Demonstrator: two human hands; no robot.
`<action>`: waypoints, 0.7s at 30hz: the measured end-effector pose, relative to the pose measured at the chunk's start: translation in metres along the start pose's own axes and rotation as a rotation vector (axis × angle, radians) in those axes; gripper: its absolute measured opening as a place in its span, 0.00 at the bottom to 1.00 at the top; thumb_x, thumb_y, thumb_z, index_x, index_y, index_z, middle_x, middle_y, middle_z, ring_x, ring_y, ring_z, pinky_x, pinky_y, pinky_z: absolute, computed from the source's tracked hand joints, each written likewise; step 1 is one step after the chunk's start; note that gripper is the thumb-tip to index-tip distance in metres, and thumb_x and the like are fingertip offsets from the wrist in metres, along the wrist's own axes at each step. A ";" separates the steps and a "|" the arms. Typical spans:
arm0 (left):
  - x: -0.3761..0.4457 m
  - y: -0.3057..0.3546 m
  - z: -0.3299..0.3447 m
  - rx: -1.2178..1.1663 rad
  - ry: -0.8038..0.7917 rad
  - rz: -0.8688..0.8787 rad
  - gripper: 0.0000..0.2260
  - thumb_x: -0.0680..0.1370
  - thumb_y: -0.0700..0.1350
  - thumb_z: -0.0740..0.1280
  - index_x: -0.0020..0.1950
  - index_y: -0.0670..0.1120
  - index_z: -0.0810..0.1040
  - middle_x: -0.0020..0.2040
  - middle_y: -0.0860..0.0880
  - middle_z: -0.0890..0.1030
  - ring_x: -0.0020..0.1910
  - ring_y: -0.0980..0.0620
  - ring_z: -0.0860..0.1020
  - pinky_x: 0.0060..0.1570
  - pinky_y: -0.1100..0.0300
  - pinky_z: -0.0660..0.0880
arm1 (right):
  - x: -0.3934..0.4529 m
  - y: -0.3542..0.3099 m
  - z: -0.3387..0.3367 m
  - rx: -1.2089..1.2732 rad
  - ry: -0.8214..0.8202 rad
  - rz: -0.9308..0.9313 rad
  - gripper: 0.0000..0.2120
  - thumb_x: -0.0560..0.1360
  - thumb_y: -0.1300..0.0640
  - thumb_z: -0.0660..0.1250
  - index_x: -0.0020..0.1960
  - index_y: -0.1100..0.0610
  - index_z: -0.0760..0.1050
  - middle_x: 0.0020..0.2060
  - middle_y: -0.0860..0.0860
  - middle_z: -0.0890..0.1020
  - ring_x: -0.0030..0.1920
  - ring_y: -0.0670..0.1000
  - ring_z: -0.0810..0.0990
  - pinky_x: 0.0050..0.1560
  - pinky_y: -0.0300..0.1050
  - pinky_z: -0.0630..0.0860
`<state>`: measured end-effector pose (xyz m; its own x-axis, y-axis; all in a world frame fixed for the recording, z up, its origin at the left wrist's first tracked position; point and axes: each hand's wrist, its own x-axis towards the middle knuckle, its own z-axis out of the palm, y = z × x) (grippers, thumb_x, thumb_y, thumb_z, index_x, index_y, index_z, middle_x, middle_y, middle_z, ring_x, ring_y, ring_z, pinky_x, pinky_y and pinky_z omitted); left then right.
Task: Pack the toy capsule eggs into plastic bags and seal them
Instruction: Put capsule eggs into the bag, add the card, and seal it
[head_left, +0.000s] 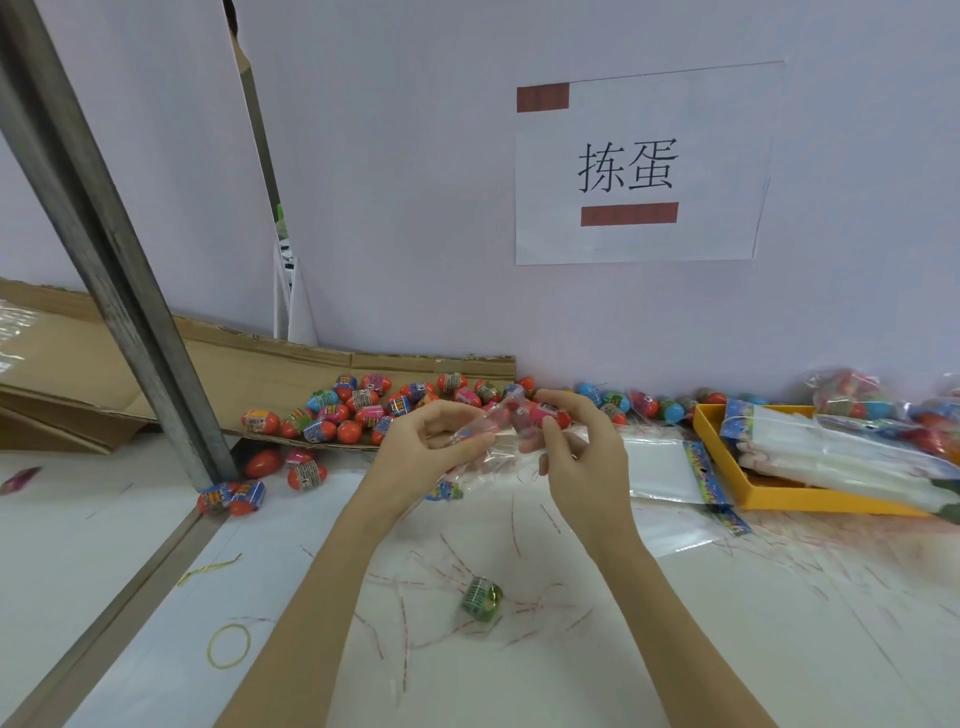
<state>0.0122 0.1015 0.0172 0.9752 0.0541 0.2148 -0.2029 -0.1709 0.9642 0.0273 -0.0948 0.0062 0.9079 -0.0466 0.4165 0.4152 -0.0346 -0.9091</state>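
Observation:
My left hand (426, 441) pinches the mouth of a clear plastic bag (485, 436) above the table. My right hand (576, 447) holds a pink and red capsule egg (545, 414) at the bag's opening. A pile of colourful capsule eggs (363, 405) lies on flattened cardboard behind my hands. More eggs (306, 473) sit on the table at the left. A green egg (480, 597) rests alone on the table near me.
A yellow tray (779, 501) at the right holds stacked empty bags (841, 447), with filled bags (852, 395) behind. Flat bags (670, 467) lie on the white table. Peeled strips litter the table. A slanted metal post (124, 291) stands at the left. A yellow rubber band (228, 646) lies near the edge.

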 end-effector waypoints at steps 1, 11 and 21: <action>0.000 0.001 0.000 -0.011 -0.009 0.012 0.14 0.71 0.52 0.81 0.56 0.56 0.86 0.57 0.55 0.87 0.58 0.55 0.85 0.58 0.57 0.83 | 0.000 0.000 -0.001 -0.016 -0.007 -0.002 0.13 0.83 0.62 0.66 0.64 0.51 0.78 0.59 0.50 0.81 0.45 0.51 0.86 0.42 0.44 0.80; -0.001 0.004 0.001 -0.039 0.009 0.042 0.10 0.77 0.47 0.76 0.58 0.50 0.87 0.53 0.52 0.88 0.54 0.54 0.86 0.50 0.67 0.80 | -0.003 -0.005 0.002 -0.146 -0.171 -0.072 0.09 0.77 0.57 0.75 0.56 0.48 0.83 0.50 0.43 0.85 0.47 0.44 0.85 0.47 0.41 0.83; -0.001 0.004 0.001 -0.082 -0.031 -0.024 0.08 0.77 0.47 0.77 0.55 0.52 0.88 0.53 0.50 0.88 0.53 0.53 0.86 0.46 0.66 0.80 | -0.006 -0.002 0.003 0.047 -0.038 0.125 0.08 0.79 0.59 0.73 0.56 0.48 0.85 0.47 0.42 0.87 0.45 0.46 0.86 0.38 0.38 0.81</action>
<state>0.0101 0.0995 0.0202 0.9819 0.0264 0.1878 -0.1848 -0.0888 0.9788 0.0217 -0.0913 0.0055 0.9540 -0.0100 0.2996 0.2997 0.0158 -0.9539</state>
